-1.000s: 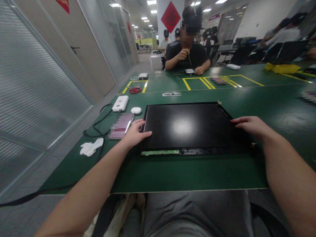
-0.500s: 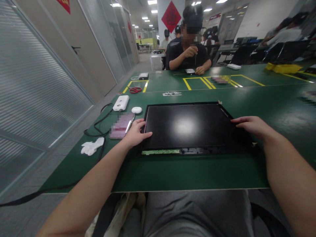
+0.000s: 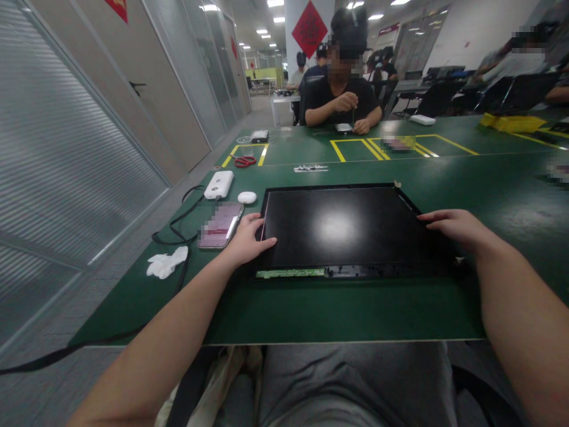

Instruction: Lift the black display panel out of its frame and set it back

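Observation:
A black display panel lies face up on the green table in front of me, with a bright reflection on its screen. Along its near edge runs a green circuit strip. My left hand grips the panel's left edge, thumb on top and fingers along the side. At the opposite edge, my right hand holds the frame with thumb and fingers together; its fingertips are partly hidden. A small piece of tape sticks up at the far right corner.
Left of the panel are a phone, a white earbud case, a white power bank with a black cable, and crumpled tissue. Beyond lie red scissors and small metal strips. A co-worker sits opposite, handling a small device.
Both hands stay on the panel's edges, and the panel has not visibly moved on the table. The view has shifted very slightly. Across the table, the co-worker's raised hand is a little lower.

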